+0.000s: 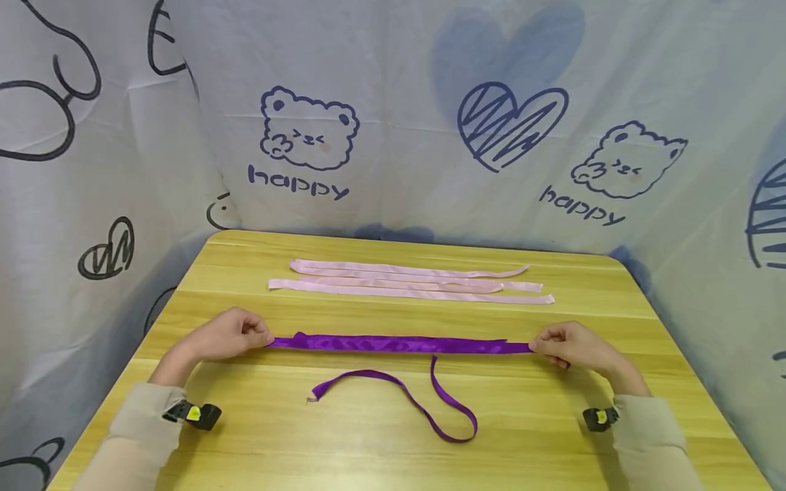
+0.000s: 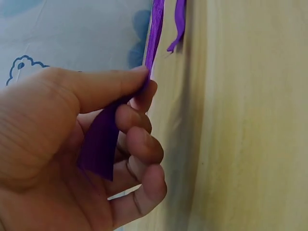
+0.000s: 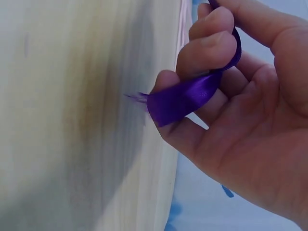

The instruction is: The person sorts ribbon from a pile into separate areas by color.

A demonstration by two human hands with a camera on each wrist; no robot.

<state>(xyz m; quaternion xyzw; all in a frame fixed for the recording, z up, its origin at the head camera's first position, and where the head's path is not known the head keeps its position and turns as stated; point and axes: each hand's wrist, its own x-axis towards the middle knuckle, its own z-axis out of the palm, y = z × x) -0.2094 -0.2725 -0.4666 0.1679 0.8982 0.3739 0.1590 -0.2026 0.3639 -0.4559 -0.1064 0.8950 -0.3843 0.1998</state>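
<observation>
A purple ribbon [image 1: 393, 344] is stretched straight from side to side above the table. My left hand [image 1: 230, 334] pinches its left end between thumb and forefinger; in the left wrist view a short tail of ribbon [image 2: 99, 147] hangs into the palm. At the other end my right hand [image 1: 577, 349] pinches it, and the right wrist view has a frayed ribbon tail [image 3: 183, 98] lying across the fingers. The middle stretch looks wider, with steps near both ends; whether several layers overlap there I cannot tell. A narrow purple length [image 1: 454, 440] curves loosely on the tabletop nearer me.
Several pale pink ribbons [image 1: 393, 294] lie side by side toward the back of the wooden table [image 1: 258, 450]. White cloth with printed hearts and bear faces [image 1: 310, 129] hangs behind and at both sides. Each wrist wears a small black camera [image 1: 209, 417] on a strap.
</observation>
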